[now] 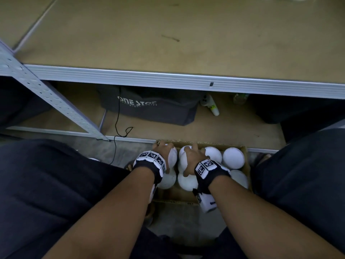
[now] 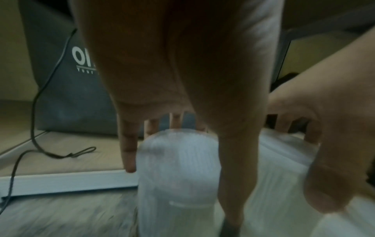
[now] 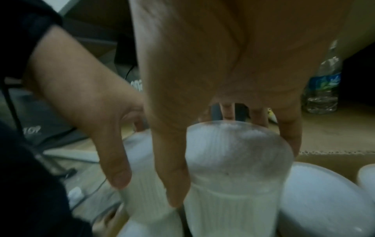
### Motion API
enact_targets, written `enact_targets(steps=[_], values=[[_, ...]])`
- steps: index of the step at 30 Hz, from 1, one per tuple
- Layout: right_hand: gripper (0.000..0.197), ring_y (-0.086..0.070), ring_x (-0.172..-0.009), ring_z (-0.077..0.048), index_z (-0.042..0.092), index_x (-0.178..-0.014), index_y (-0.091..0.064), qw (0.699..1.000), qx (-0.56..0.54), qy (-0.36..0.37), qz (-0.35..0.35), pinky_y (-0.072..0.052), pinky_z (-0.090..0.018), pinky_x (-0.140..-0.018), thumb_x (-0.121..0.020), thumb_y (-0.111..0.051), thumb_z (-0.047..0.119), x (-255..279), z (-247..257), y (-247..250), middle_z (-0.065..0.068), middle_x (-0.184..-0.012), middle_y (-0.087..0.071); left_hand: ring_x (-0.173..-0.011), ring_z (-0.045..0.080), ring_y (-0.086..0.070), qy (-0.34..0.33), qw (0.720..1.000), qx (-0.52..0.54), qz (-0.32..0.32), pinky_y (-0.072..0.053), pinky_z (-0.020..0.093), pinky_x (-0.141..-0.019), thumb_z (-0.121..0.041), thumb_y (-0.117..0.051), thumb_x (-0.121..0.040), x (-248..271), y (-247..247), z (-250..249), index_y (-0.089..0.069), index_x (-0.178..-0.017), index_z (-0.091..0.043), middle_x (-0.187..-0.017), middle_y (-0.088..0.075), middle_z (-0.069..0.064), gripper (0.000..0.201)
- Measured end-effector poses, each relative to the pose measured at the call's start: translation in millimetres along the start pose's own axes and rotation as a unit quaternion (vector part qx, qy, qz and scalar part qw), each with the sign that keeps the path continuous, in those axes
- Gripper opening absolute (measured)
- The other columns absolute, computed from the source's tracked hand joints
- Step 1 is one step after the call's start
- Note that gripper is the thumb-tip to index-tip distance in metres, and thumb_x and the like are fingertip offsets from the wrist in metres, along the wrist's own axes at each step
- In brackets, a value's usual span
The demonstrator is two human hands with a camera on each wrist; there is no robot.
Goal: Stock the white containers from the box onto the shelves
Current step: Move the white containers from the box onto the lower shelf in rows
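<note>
A cardboard box (image 1: 246,161) on the floor holds several white ribbed containers with round tops. My left hand (image 1: 164,147) grips one container (image 1: 173,156) at the box's far left from above. In the left wrist view the fingers (image 2: 129,154) and thumb curl round this container (image 2: 178,168). Right beside it, my right hand (image 1: 193,153) grips a second container (image 1: 183,158). In the right wrist view the right hand (image 3: 233,168) wraps the container's top (image 3: 239,154), which stands higher than its neighbour (image 3: 316,200). Both wrist views are blurred.
A bare brown shelf board (image 1: 168,34) with a grey metal front edge lies above the box. On the low shelf stand a grey bag (image 1: 149,111), a spray bottle (image 1: 211,105) and a water bottle (image 1: 240,98). A black cable (image 1: 116,116) hangs down. My dark-clothed knees flank the box.
</note>
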State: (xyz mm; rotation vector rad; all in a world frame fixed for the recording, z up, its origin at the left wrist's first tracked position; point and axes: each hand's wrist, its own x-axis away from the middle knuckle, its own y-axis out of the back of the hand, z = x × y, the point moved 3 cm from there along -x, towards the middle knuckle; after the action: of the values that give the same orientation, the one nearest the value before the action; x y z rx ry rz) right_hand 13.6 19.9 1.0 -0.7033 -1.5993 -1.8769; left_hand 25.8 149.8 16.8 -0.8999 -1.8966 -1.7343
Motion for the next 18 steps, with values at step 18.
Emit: enact_targets(steps=[18], values=[[0.081,-0.035,-0.119,-0.032,0.027,-0.119,-0.045,0.992,0.011,0.044,-0.116,-0.048,-0.050,-0.090,-0.048,-0.080,0.044,117.2,-5.6,154.8,0.002,-0.126,-0.037,-0.108,0.026,-0.053,-0.061,0.995,-0.026,-0.069,-0.052,0.044,-0.084,-0.042,-0.082,-0.056,121.7,167.8,-52.2,-0.038,-0.129,-0.034,-0.120,-0.043,0.000,0.085]])
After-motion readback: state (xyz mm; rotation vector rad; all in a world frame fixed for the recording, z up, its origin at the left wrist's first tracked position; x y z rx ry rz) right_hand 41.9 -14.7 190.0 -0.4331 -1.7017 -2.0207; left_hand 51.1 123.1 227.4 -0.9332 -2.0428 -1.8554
